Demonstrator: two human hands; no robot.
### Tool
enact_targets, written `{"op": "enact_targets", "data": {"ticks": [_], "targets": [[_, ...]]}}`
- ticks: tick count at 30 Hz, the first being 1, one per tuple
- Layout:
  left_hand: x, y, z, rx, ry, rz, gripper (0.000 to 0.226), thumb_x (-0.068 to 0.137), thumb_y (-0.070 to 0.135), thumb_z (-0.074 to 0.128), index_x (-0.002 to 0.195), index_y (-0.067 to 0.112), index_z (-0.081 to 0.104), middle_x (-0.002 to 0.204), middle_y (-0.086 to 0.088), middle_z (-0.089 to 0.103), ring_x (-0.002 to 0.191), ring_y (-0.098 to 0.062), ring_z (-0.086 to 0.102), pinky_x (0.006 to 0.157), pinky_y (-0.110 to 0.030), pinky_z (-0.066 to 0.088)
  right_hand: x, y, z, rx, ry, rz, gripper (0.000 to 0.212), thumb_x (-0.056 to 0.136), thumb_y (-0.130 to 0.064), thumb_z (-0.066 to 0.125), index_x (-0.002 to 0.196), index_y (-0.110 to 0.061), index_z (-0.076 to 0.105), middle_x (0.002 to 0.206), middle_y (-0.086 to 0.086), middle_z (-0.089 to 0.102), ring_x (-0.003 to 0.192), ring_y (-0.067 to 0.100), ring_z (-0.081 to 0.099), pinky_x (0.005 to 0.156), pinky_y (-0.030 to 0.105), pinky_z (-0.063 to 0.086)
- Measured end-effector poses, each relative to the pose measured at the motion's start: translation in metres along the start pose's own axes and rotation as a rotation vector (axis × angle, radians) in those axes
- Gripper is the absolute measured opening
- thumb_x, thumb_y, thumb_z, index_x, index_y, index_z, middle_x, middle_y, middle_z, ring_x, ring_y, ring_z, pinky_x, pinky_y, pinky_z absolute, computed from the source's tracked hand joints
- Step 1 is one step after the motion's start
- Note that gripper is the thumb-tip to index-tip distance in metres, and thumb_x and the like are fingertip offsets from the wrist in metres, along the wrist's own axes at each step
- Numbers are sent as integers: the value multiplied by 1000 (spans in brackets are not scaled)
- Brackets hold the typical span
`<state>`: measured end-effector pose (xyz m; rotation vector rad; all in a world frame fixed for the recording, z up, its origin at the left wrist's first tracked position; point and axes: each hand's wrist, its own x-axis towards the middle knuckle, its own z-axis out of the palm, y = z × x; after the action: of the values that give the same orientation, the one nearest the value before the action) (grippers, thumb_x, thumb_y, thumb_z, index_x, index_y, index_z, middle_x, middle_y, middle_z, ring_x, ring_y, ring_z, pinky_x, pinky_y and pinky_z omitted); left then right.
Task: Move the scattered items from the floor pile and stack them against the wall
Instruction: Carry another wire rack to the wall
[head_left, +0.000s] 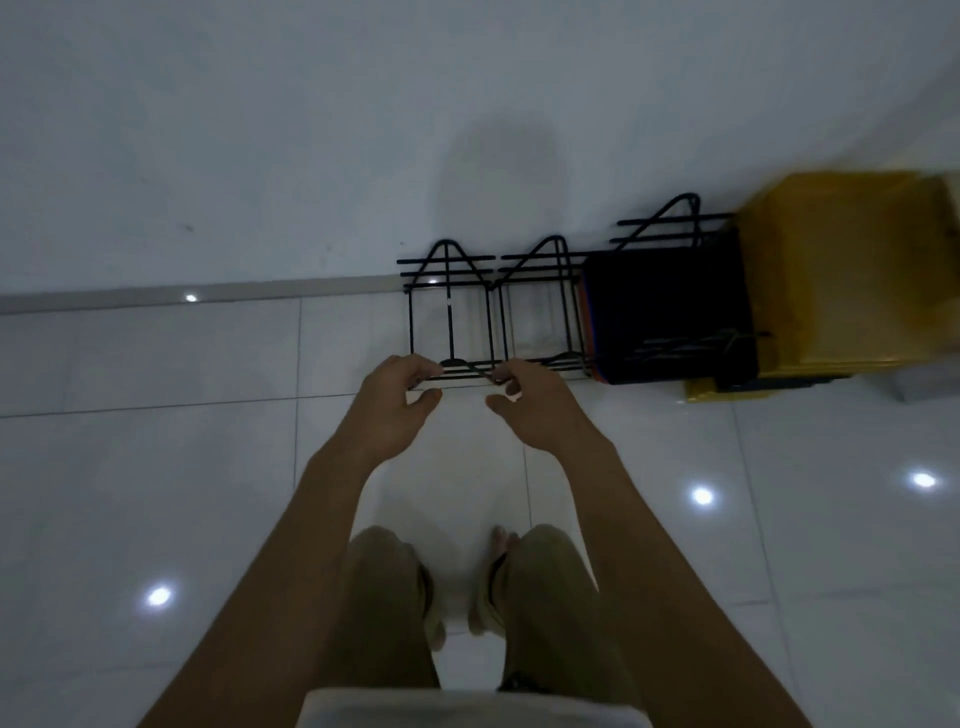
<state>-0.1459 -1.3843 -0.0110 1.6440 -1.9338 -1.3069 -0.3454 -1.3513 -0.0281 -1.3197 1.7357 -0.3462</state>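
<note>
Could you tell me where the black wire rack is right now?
The black wire rack stands on the floor against the wall, centre of the head view, left of the black bin, both hands at its near edge.

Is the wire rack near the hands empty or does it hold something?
Empty: the floor tiles show through the bars of the wire rack. The black box stands to its right, inside another rack.
</note>
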Motion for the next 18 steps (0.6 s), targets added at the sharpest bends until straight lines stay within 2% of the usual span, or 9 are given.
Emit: {"op": "enact_targets", "data": {"ticks": [4, 9, 15, 18], "targets": [[-60, 59, -36, -9, -12, -7, 23, 91, 16, 64, 113, 22, 61, 119, 1, 58, 107, -7, 50, 91, -17, 36, -73, -42, -39, -82, 5, 54, 41, 93, -35, 62, 130, -20, 52, 131, 7, 48, 121, 22, 45, 102, 34, 40], [-110, 84, -56, -4, -6, -12, 25, 92, 23, 62, 118, 26, 60, 121, 8, 53, 110, -4, 45, 95, -21, 34, -131, -68, -48, 31, 107, 154, 40, 92, -36, 63, 128, -24, 53, 133, 9, 48, 125, 25, 44, 105, 42, 41], [-142, 59, -78, 105, -180, 1, 26, 92, 31, 61, 118, 31, 56, 126, 4, 51, 121, -16, 47, 107, -40, 37, -168, -105, -17, 92, 86, 192, 47, 92, -38, 64, 135, -24, 50, 139, 8, 44, 128, 23, 42, 101, 29, 39], [-147, 43, -107, 147, -211, 1, 29, 92, 33, 61, 120, 31, 55, 131, 0, 50, 123, -18, 46, 108, -41, 35, -185, -123, -6, 170, 116, 214, 51, 92, -35, 64, 139, -22, 46, 143, 9, 42, 129, 22, 41, 100, 24, 34]]}}
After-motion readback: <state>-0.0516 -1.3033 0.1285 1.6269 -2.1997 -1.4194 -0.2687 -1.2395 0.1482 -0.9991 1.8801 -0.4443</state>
